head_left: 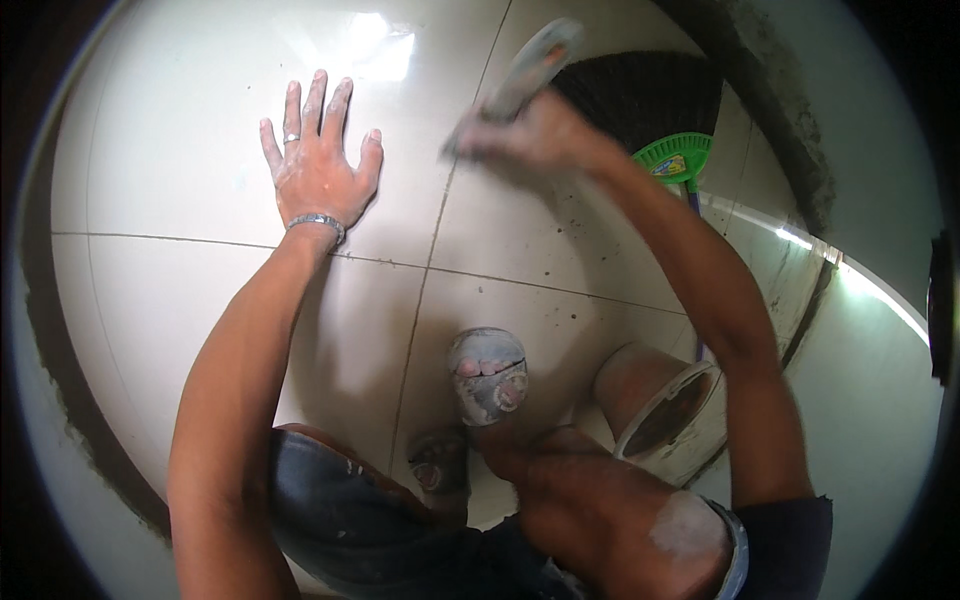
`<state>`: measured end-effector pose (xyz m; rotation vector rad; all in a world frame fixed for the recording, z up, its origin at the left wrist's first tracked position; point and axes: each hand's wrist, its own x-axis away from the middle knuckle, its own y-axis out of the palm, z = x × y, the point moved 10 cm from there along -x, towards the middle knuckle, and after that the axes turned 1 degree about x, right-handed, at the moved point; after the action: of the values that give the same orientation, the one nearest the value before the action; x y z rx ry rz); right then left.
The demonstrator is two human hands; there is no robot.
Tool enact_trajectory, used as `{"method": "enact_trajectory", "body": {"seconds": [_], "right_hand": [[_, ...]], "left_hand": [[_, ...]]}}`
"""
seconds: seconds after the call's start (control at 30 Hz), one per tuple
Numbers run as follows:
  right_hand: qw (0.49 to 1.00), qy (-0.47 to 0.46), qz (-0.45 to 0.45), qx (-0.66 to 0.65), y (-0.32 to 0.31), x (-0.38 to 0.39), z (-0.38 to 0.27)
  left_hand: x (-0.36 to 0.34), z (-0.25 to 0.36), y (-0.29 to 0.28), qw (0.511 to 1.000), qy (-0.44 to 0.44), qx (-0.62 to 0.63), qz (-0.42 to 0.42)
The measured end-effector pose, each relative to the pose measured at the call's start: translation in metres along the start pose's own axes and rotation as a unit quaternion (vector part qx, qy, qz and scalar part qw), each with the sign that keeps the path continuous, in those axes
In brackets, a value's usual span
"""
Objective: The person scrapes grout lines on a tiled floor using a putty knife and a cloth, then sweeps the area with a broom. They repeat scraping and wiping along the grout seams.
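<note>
Glossy cream tile floor, person crouching over a grout joint.
Left hand is lying flat, fingers spread, holding nothing, bracing on the tile; right hand is clenching a blurred flat tool right at the joint. Risks, as judged: the braced palm could be slipping on the shiny tile; the tool could be skidding off the line and smearing or scratching the glaze; the bucket just beside the sandalled foot could be getting kicked; the broom is lying close behind the tool.
</note>
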<state>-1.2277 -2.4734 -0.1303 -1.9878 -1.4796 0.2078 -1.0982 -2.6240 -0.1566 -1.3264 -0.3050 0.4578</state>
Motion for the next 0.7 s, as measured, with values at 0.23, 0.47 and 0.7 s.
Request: {"method": "enact_trajectory", "body": {"seconds": [0.23,0.47,0.7], "right_hand": [[0.996,0.085,-0.026,0.015,0.012,0.007,0.005],[0.998,-0.011,0.012,0.054,0.035,0.031,-0.017],[0.992,0.117,-0.029,-0.024,0.050,0.036,-0.004]], "left_hand": [[0.004,-0.003,0.004,1.000,-0.002,-0.017,0.005],[0.003,-0.002,0.008,1.000,-0.002,-0.029,0.004],[0.003,-0.003,0.004,1.000,0.003,-0.018,0.017]]}}
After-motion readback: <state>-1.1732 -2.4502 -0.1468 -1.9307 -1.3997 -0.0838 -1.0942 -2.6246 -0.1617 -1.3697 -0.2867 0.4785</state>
